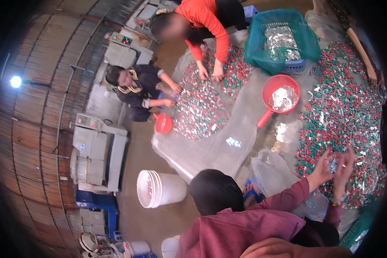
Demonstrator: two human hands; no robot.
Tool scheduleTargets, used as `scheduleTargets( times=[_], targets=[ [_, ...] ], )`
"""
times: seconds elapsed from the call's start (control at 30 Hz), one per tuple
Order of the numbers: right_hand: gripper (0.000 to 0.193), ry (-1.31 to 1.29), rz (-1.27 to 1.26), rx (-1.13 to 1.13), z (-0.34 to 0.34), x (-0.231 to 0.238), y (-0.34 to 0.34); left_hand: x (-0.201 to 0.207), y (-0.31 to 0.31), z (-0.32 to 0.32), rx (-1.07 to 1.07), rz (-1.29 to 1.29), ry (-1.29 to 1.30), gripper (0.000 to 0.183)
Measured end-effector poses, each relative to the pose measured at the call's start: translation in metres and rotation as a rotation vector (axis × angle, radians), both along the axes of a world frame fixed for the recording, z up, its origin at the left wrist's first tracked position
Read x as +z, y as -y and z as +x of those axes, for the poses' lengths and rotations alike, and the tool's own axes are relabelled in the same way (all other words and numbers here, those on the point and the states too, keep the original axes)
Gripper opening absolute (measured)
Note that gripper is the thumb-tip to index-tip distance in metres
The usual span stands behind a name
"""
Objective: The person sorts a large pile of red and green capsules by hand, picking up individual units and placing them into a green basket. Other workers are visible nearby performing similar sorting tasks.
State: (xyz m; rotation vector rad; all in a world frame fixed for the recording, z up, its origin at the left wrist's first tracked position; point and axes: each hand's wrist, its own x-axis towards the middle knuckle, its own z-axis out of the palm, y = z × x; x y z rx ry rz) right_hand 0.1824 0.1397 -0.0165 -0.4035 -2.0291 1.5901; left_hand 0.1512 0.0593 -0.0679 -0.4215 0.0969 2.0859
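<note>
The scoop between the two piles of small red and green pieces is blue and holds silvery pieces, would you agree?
Not quite: the scoop is red, not blue, as the head view shows. It does hold silvery pieces and lies between the two piles of small red and green pieces, on the clear plastic sheet.

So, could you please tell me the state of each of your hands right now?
Left hand: not in view.
Right hand: only a sliver at the lower edge; cannot be told.
</note>
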Motion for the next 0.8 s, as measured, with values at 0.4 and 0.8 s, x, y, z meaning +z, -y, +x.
scheduleTargets(
  times=[0.4, 0.8],
  targets=[
    [0.029, -0.05, 0.275, 0.139, 0.01, 0.005, -0.016, -0.011, 0.014, -0.015, 0.2, -0.155, 0.198, 0.019],
    [0.031, 0.074, 0.057, -0.155, 0.034, -0.016, -0.041, -0.058, 0.069, -0.019, 0.238, 0.067, 0.315, 0.023]
  ],
)
